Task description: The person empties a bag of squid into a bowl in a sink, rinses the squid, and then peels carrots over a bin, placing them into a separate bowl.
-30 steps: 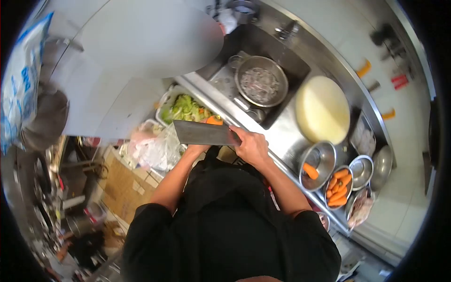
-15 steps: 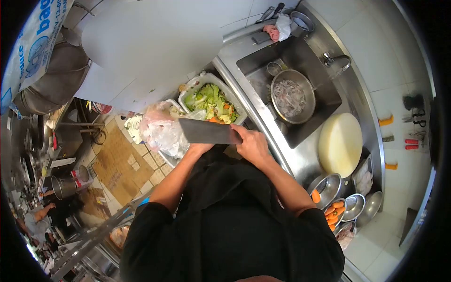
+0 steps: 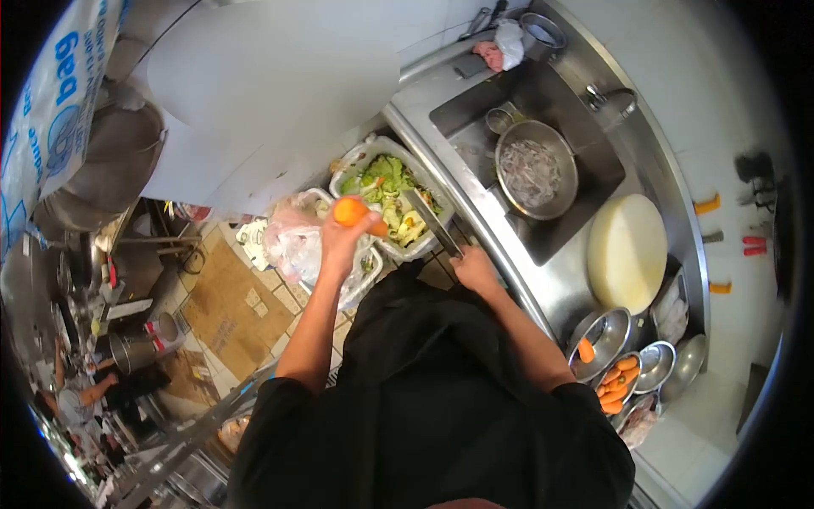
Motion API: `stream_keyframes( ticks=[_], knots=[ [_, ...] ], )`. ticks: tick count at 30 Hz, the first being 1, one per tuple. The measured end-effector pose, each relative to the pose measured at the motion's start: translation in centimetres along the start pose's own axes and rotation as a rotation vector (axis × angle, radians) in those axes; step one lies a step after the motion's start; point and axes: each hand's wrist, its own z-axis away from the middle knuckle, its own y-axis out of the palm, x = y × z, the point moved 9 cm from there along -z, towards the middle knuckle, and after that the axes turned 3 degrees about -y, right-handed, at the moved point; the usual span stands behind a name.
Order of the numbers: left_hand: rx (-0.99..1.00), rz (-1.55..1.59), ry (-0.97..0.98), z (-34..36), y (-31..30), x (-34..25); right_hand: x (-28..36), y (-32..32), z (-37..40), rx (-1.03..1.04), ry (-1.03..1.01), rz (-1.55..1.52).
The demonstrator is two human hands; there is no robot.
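My left hand (image 3: 341,242) is wrapped round a thick orange carrot (image 3: 349,210), its blunt end facing up. In my right hand (image 3: 476,271) is the handle of a cleaver (image 3: 434,222), its blade seen nearly edge-on and pointing forward. Both hands are on the near side of a white bin (image 3: 413,254) of green and yellow vegetable scraps (image 3: 386,182). The blade reaches over the bin's right part, apart from the carrot.
Plastic bags (image 3: 292,242) fill a second bin at left. At right, the sink (image 3: 585,216) holds a pot (image 3: 538,216) of pale strips. A round cutting board (image 3: 627,254) leans beside it. Nearer are metal bowls (image 3: 617,327) and several carrots (image 3: 619,383). A person (image 3: 80,399) stands far left.
The cleaver has swung from lying flat across both hands to pointing forward at right. My hands have moved apart, and the carrot now shows raised in my left hand.
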Motion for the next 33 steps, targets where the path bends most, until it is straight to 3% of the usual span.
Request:
stream_keyframes(
  ticks=[1, 4, 12, 15, 17, 19, 21, 24, 26, 28, 31, 33],
  knots=[
    [-0.018, -0.001, -0.018, -1.4, -1.0, 2.1, 0.7, -0.5, 0.4, -0.035, 0.016, -0.065],
    [-0.162, 0.505, -0.205, -1.3, -1.7, 5.3, 2.4, -1.4, 0.9, -0.148, -0.039, -0.311],
    [-0.152, 0.644, -0.228, 1.5, -0.8, 6.3, 11.4, -7.6, 4.6, -0.223, -0.2, -0.48],
    [-0.147, 0.656, -0.21, 2.4, -1.0, 5.9, 7.5, -1.9, 1.8, -0.129, -0.193, -0.114],
    [-0.093, 0.654, -0.183, 3.0, -1.2, 5.2, 2.7, 3.4, 1.1, 0.022, -0.083, -0.075],
    [-0.034, 0.424, -0.03, 2.3, -2.5, 5.2, -0.8, 3.6, 2.4, 0.083, 0.038, -0.104],
    [0.054, 0.252, -0.077, 2.2, -1.0, 5.2, -1.9, 1.6, 4.7, 0.035, 0.126, -0.211],
    [0.239, 0.229, -0.211, 1.6, 3.8, 8.3, -4.3, -4.1, 8.6, -0.249, 0.126, -0.299],
    [0.287, 0.226, -0.275, 1.6, 7.6, 10.2, -5.8, -8.6, 12.9, -0.344, 0.253, -0.411],
    [0.489, 0.133, -0.313, 5.4, 16.0, 8.3, -8.3, -11.0, 17.6, -0.522, 0.299, -0.496],
    [0.886, -0.001, -0.311, 11.8, 28.8, 8.1, -13.1, -13.2, 27.1, -0.772, 0.482, -0.595],
    [1.105, -0.203, -0.07, 17.1, 36.6, 6.7, -15.6, -13.1, 33.8, -1.015, 0.551, -0.671]
  ],
)
